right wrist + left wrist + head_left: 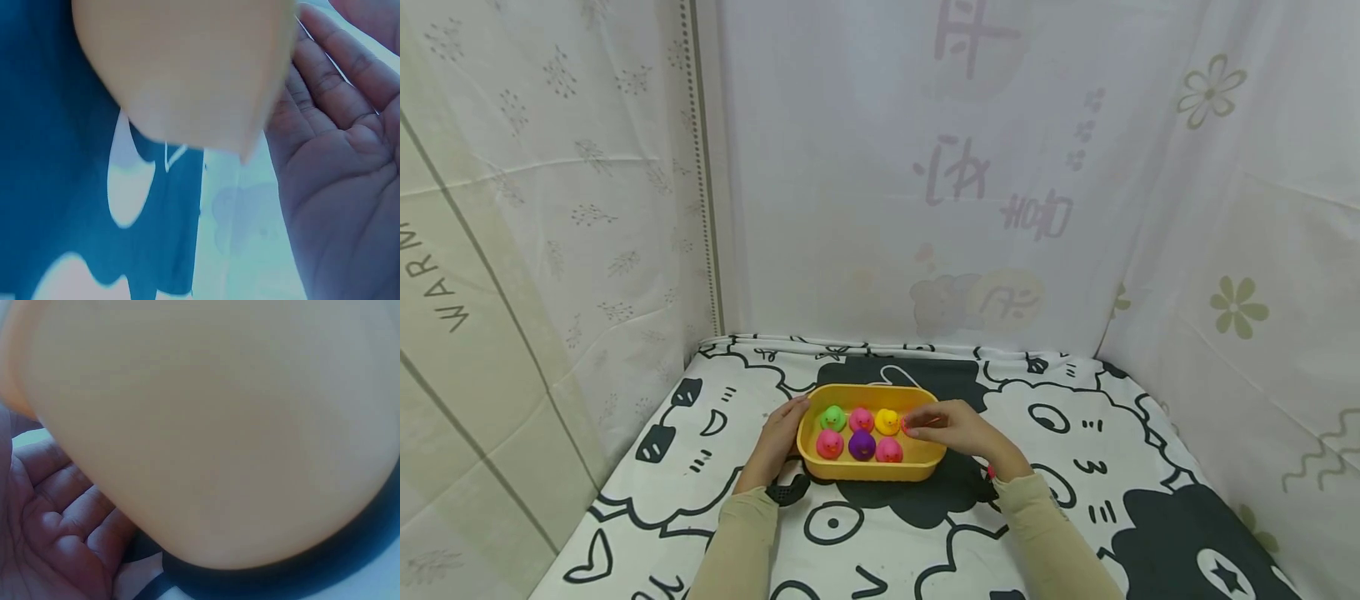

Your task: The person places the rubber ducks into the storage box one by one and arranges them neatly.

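A yellow plastic tray (872, 472) holds several small rubber ducks in two rows. The back row has a green duck (832, 417), a pink duck (861, 419) and a yellow duck (887, 422); in front are a purple duck (862, 445) and two pink ones. My left hand (778, 437) grips the tray's left end, its fingers passing behind the wall in the left wrist view. Over the right end, my right hand (958, 427) pinches a reddish-pink duck (906, 426), mostly hidden by the fingertips. In the right wrist view the tray wall hides those fingertips.
The tray stands on a black-and-white cartoon cloth (835, 523) covering the table. Pale printed curtains (850, 208) hang behind it and along both sides. A black strap (788, 490) is on my left wrist.
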{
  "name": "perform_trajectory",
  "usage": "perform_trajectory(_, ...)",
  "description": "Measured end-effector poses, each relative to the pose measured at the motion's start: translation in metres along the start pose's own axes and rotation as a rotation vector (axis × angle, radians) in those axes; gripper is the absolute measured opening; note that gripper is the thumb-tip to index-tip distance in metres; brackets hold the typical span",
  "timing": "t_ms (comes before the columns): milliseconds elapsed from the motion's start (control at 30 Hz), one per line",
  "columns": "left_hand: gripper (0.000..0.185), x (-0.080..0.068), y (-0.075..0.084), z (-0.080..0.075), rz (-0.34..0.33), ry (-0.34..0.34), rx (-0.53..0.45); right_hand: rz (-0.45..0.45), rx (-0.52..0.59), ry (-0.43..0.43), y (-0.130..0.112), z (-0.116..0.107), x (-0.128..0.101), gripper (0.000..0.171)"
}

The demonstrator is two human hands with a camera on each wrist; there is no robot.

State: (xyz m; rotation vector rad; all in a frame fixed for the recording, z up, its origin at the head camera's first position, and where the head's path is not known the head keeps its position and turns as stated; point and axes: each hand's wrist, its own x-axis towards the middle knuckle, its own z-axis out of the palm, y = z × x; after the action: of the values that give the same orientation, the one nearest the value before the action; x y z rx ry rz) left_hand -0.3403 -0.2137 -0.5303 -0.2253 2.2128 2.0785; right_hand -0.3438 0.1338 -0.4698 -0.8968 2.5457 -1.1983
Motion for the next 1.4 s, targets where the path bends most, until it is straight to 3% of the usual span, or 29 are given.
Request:
perform_trajectory(300,0.067,0.000,0.000,0.001,0.000,0.007,0.014,0.034,0.040,0.104,0.018,-0.026,-0.032,0.032)
perform_trajectory(533,0.069,0.001,0.001,0.002,-0.007,0.010,0.016,0.046,0.003,0.100,0.040,-0.048,-0.061,0.035)
perform_trajectory(767,0.066,-0.002,0.002,0.002,0.002,0.008,0.024,0.156,0.020,0.144,0.063,-0.061,-0.082,0.033)
perform_trajectory(933,0.064,-0.002,0.002,0.001,-0.002,0.007,0.018,0.215,0.035,0.109,0.071,-0.063,-0.090,0.025)
perform_trajectory(1400,0.067,0.000,0.002,0.001,-0.021,-0.002,0.016,0.212,0.113,0.017,0.084,-0.066,-0.101,0.024)
